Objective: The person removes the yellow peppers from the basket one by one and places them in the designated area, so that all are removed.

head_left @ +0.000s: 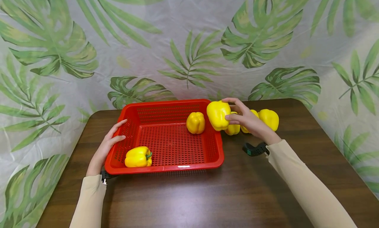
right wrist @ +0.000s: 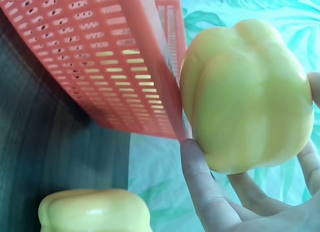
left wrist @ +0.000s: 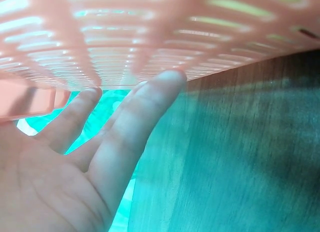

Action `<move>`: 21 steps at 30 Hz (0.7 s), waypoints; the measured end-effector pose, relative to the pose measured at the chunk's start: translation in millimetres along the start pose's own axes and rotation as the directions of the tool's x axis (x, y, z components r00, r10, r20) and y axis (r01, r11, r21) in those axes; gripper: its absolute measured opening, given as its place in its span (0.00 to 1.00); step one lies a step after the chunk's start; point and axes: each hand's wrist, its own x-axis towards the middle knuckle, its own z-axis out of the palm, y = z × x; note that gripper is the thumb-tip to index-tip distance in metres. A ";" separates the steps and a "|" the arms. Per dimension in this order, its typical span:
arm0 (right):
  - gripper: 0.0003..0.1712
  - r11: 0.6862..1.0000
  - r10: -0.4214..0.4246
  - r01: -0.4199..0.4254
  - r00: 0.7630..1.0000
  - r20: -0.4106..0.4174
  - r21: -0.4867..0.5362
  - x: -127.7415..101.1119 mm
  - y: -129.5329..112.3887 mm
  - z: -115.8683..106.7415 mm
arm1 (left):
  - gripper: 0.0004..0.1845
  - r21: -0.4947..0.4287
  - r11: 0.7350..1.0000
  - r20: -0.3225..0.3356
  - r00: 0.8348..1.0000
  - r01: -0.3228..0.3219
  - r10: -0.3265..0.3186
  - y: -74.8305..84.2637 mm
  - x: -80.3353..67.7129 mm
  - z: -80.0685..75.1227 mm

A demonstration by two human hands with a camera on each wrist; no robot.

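Right hand [head_left: 247, 120], just right of centre in the head view, curled round a yellow pepper [head_left: 218, 115] and holding it raised at the right rim of the red basket [head_left: 174, 167], seemingly lifted high enough to pass the wall; in the right wrist view, thumb below and fingers behind the pepper, perforated basket wall just to its left. Left hand [head_left: 106, 148] at centre left, fingers straight and relaxed, laid flat against the basket's left wall, gripping nothing, probably steadying the basket against sliding; in the left wrist view, fingertips [left wrist: 167, 81] reaching the blurred wall. Inside the basket, one pepper [head_left: 195, 122] near the far right corner and another, green-stemmed [head_left: 138, 157], lying at the near left. Behind the right hand, more peppers [head_left: 268, 118] bunched on the dark wooden table [head_left: 207, 195], partly hidden, number uncertain. Leaf-print cloth [head_left: 189, 40] across the top of the frame. In the way: only the basket's right wall; inside, open floor between the two peppers.
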 end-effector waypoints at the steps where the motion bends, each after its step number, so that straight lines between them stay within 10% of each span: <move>1: 0.34 1.000 0.002 -0.002 1.000 -0.004 -0.003 -1.5 0.2 -1.3 | 0.31 0.000 1.000 0.000 1.000 0.000 0.000 -0.1 0.0 0.0; 21: 0.30 1.000 0.026 -0.025 0.998 -0.049 0.016 -27.4 17.8 -19.9 | 0.31 0.002 1.000 -0.004 1.000 -0.009 0.009 -0.2 0.3 0.0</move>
